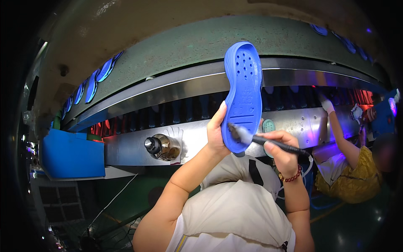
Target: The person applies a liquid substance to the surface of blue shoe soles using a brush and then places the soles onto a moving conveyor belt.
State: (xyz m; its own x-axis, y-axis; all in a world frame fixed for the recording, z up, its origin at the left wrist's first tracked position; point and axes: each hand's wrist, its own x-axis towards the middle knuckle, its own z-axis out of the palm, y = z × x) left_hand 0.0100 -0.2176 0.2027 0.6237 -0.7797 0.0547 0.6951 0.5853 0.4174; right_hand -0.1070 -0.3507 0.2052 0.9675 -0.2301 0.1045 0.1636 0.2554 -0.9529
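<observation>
Head view: steel conveyor line (294, 119), green floor (357, 222).

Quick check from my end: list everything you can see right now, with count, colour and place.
Shoe sole: one, blue, held upright at centre.
Brush tool: one, black handle, tip on the sole's heel end.
Conveyor: one, grey-green, across the top.
Soles on conveyor: several, blue, upper left and upper right.
Metal rail: one, silver, below the conveyor.
Knob: one, metallic, on the rail.
Bin: one, blue, left.
Co-worker: one, yellow top, white glove, right.
Left hand: grips the sole's edge.
Right hand: holds the brush tool; red bead bracelet.
</observation>
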